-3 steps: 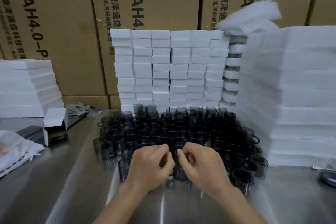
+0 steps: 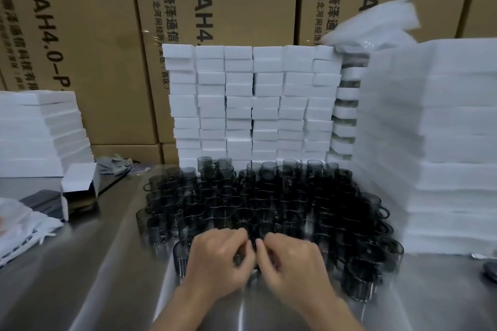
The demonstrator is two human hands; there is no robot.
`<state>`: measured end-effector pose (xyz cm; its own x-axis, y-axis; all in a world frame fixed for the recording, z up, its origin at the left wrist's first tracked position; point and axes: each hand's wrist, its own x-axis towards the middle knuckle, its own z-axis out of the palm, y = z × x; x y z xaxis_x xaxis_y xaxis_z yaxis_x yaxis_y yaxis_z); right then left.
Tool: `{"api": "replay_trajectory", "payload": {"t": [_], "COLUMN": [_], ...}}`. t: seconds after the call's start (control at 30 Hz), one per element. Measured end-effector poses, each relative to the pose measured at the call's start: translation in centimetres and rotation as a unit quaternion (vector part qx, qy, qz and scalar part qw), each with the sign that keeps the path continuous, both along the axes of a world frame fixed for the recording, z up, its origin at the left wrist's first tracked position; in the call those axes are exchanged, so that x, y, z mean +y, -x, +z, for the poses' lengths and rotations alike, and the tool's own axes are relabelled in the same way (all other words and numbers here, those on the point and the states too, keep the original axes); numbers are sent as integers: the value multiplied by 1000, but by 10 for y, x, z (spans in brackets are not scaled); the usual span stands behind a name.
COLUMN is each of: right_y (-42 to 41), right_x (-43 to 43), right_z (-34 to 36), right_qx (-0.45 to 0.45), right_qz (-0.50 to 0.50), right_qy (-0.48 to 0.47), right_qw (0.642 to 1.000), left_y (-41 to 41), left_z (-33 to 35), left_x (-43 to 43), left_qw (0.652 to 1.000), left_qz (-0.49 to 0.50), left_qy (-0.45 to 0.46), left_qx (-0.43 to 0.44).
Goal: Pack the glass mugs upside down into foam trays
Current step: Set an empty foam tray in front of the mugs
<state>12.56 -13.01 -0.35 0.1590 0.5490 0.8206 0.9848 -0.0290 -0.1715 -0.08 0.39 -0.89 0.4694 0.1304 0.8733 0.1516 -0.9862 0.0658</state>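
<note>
A dense cluster of dark smoked-glass mugs (image 2: pixel 255 196) stands on the steel table (image 2: pixel 94 277), handles pointing various ways. My left hand (image 2: pixel 217 263) and my right hand (image 2: pixel 293 266) meet at the cluster's near edge, knuckles up and fingertips almost touching. Each hand is curled around a mug in the front row, and the fingers hide most of those two mugs. A tall stack of white foam trays (image 2: pixel 430 142) rises at the right, close against the mugs. A lower foam stack (image 2: pixel 35 131) sits at the far left.
A wall of small white boxes (image 2: pixel 252 105) stands right behind the mugs, with brown printed cartons (image 2: pixel 94 35) behind it. An open white box (image 2: pixel 79 180) and a white plastic bag (image 2: pixel 18 231) lie at the left. A dark object (image 2: pixel 490 269) sits at the right edge.
Both hands have closed in slightly on the front mugs and sit a little nearer to me. The mug cluster and the stacks have not moved.
</note>
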Motion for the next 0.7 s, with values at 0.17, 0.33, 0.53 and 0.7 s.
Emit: {"api": "replay_trajectory", "payload": {"t": [0.17, 0.33, 0.53, 0.7], "right_y": [-4, -64, -174, -211], "right_x": [-12, -69, -128, -134], "right_z": [3, 155, 312, 312], "right_qx": [36, -51, -10, 28], "right_qz": [16, -89, -457, -444], "right_qy": [-82, -281, -14, 50], "right_qw": [996, 954, 889, 894], "left_y": [10, 2, -5, -3], "left_z": [-12, -4, -5, -8], "left_x": [12, 12, 10, 14], "left_qw": [999, 998, 999, 996], "left_qz": [-4, -9, -19, -23], "left_qy": [34, 59, 49, 57], "left_qx": [-3, -9, 0, 58]}}
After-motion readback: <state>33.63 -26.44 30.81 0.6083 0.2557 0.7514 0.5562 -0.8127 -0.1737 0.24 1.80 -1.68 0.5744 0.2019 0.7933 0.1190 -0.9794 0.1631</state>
